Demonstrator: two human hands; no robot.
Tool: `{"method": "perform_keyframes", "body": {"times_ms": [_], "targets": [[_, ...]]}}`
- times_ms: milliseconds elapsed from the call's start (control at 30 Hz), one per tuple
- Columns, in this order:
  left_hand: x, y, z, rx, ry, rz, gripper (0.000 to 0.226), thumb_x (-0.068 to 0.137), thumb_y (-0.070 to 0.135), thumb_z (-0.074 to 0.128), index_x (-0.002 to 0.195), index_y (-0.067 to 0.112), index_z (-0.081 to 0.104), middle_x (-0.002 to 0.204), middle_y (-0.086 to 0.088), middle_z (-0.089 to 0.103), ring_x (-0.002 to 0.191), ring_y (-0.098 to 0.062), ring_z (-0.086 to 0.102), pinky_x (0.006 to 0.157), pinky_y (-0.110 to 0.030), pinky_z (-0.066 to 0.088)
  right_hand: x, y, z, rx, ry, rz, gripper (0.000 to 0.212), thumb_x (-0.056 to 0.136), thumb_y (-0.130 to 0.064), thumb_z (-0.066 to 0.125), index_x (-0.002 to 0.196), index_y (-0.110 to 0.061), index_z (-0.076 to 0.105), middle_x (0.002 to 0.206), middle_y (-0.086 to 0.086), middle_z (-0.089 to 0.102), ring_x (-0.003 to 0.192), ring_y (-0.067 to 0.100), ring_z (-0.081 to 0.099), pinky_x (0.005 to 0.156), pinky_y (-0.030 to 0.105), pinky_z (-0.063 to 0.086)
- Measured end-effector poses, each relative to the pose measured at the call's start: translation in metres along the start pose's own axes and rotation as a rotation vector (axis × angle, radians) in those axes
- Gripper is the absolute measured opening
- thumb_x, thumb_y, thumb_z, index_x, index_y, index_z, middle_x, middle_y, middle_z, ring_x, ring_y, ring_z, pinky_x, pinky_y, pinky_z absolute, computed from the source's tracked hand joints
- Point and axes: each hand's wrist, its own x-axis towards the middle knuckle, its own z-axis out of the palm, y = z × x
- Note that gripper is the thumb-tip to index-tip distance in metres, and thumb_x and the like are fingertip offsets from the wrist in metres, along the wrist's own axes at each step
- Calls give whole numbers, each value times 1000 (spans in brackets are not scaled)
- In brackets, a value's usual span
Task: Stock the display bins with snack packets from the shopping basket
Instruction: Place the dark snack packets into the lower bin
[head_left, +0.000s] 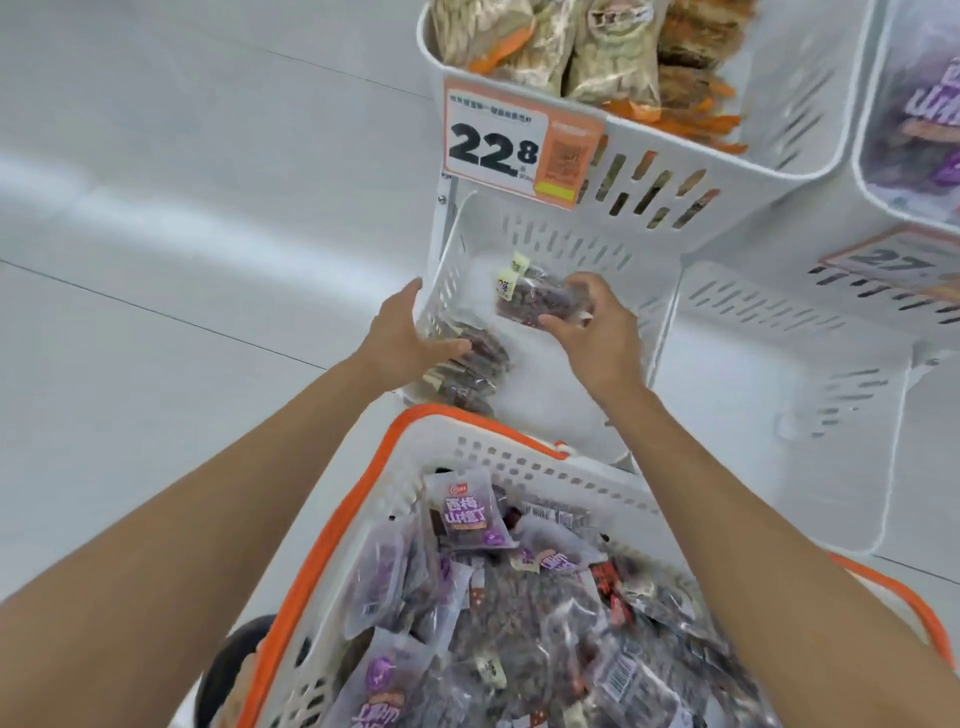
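In the head view, the right hand (597, 327) reaches into the lower white slotted plastic display bin (561, 239). Its grip is closed on a clear packet of dark red-brown snacks (537, 301), thumb on the near edge and fingers over the far side. The packet is inside the bin, near the back wall. Its long axis runs slantwise, and the cream label end points up and left, away from the palm. The left hand (400, 338) straddles the bin's left wall. Its thumb lies inside on a stack of similar dark packets (467, 371) lying lengthwise along that wall, but the fingers are mostly hidden outside, so I cannot tell whether this grip clamps anything. Just below the bin, the white orange-rimmed shopping basket (332, 525) is heaped with purple-printed packets (470, 514).
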Motion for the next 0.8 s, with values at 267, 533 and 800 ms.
{"method": "perform_keyframes", "body": {"times_ms": [267,533,800], "targets": [[31,-38,6,-166,90,61,21,95,9,61,113,19,67,94,13,68,71,6,62,68,-8,47,31,25,52,199,-535,30,46,92,-35,66,132,-26,45,135,-9,45,122,11,42,93,25,32],[16,-29,11,57,174,100,35,93,22,65,127,18,60,122,1,64,112,-20,58,100,-38,46,29,18,58,173,-552,11,49,97,-21,60,141,-16,39,138,-3,40,133,18,37,89,15,28],[-66,10,30,121,196,215,32,92,16,65,124,18,61,116,1,62,95,-14,58,91,-32,50,-55,-11,-24,188,-240,-6,47,93,-12,61,137,-23,47,134,-3,49,116,12,51,94,27,46]]}}
